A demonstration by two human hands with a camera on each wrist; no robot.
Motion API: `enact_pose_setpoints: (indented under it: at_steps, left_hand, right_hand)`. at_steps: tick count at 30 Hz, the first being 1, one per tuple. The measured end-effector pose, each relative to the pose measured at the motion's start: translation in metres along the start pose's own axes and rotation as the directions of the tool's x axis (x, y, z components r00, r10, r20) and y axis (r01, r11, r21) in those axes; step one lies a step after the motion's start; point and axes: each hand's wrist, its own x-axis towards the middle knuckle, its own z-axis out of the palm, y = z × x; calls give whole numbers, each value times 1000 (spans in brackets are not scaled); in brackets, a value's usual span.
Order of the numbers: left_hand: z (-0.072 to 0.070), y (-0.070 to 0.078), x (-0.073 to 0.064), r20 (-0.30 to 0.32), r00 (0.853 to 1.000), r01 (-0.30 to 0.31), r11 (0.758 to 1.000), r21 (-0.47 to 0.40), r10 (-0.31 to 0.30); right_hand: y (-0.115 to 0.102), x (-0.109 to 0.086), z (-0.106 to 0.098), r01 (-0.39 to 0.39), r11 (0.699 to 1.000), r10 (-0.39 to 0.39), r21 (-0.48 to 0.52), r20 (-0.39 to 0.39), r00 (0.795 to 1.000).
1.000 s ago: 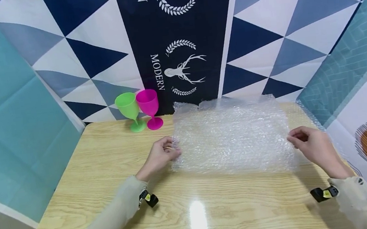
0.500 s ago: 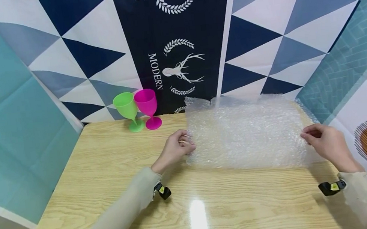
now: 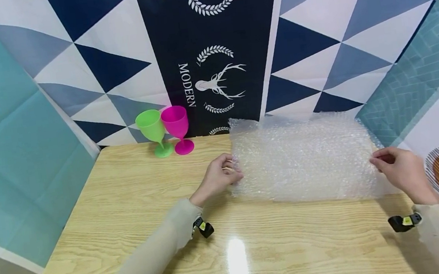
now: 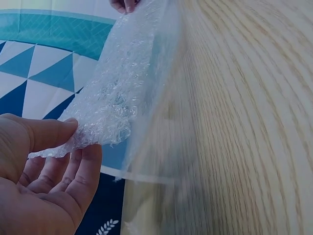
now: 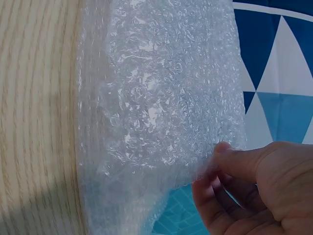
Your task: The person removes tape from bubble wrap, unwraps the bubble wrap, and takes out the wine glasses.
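Observation:
A sheet of clear bubble wrap stretches between both hands over the back right of the table. Its left edge is pinched by my left hand, thumb above and fingers below, as the left wrist view shows on the bubble wrap. At the opposite edge my right hand pinches the sheet between thumb and fingers. In the right wrist view, another layer of bubble wrap hangs below the thumb and fingertips. Whether the sheet's middle touches the table cannot be told.
A green goblet and a pink goblet stand upright side by side at the table's back edge, left of the sheet. Patterned cloth covers the wall behind. The wooden table extends in front of the sheet.
Both hands have moved to the right with the bubble wrap between them, away from the goblets. The goblets stay where they were.

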Motion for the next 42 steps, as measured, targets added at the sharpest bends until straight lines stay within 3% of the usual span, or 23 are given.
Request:
enact_pose_setpoints:
  at_steps: [9,17,22,31,35,42]
  left_hand:
    - [19,-2,6,-10,1000,-12,999,-48,11]
    - [33,-4,6,-55,997,47,999,28,-45]
    - [42,-10,7,-68,997,52,997,60,-48]
    - [59,-17,12,-68,995,72,997,8,-72]
    - [67,-18,16,-52,997,53,999,-9,-53]
    - [77,-21,20,-51,997,63,998,9,-62]
  right_hand:
    - [14,1,-6,-3,1000,3,-6,-47,999]
    - [23,0,-8,-76,997,76,-4,-2,997]
    - [28,2,-9,-97,995,97,-9,6,995]
    - [47,10,-10,-102,995,102,-18,-9,995]
    - [53,11,-12,-115,993,114,-30,-8,993]
    - [60,9,-18,-160,986,161,-51,17,987]
